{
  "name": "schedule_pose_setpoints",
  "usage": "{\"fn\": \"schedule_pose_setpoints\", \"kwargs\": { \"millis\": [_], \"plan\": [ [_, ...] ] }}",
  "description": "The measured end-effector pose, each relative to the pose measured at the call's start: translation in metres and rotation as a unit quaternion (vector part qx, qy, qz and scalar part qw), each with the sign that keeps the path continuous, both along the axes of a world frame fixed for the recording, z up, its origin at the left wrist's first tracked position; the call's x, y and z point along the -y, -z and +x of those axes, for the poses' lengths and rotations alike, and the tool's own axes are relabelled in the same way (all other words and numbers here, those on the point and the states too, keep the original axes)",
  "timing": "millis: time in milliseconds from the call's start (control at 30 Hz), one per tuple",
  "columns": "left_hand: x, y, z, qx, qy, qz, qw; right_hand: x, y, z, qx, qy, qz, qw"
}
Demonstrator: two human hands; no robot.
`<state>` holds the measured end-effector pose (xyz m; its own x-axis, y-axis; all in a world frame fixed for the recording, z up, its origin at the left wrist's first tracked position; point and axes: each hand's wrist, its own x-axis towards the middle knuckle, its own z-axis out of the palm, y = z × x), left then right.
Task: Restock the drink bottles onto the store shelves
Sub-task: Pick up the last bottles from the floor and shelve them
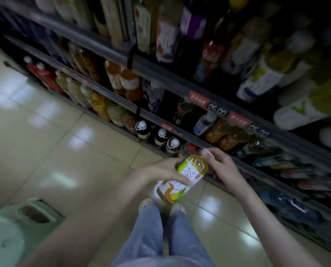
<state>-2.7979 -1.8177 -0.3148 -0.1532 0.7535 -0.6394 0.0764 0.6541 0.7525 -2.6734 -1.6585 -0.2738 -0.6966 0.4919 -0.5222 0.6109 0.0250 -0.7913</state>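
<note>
a: what's the biggest thing around the hands?
b: the store shelves. they run beyond and above both hands, with drink bottles on every tier. most of it is dark and blurred. under the hands is the tiled floor, with patches of reflected light.

a: anything standing on that floor?
b: a pale green container, low and well off to the left of the left hand. i can't tell what it is. straight beneath the hands are legs in blue trousers and two light shoes.

a: and the bottle being stocked?
b: the drink bottle has yellow liquid and a white and green label. it is tilted in the air between the two hands, cap end toward the lowest shelf, and not on any shelf yet.

a: how are the hands set?
b: the left hand is curled round the bottle's middle, thumb across the label. the right hand pinches the white cap.

a: what's closest to them?
b: just beyond the left hand, dark white-capped bottles stand on the bottom shelf. above the right hand lie orange bottles. higher still, a price tag reads 05.00.
</note>
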Motion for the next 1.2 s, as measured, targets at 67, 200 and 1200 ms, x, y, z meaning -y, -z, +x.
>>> {"fn": "schedule_pose_setpoints", "kwargs": {
  "millis": [67,200,1200],
  "plan": [
    [0.004,-0.037,-0.005,0.033,0.001,0.008,0.999,0.008,-0.033,-0.003,-0.013,-0.004,-0.014,1.000],
    [-0.002,-0.089,-0.019,0.016,0.025,0.022,0.999,0.014,-0.077,-0.008,-0.040,0.050,-0.021,0.998],
    [-0.202,-0.192,-0.021,-0.523,-0.047,0.211,0.824,-0.114,-0.157,0.056,-0.218,0.190,0.301,0.909]
  ]
}}
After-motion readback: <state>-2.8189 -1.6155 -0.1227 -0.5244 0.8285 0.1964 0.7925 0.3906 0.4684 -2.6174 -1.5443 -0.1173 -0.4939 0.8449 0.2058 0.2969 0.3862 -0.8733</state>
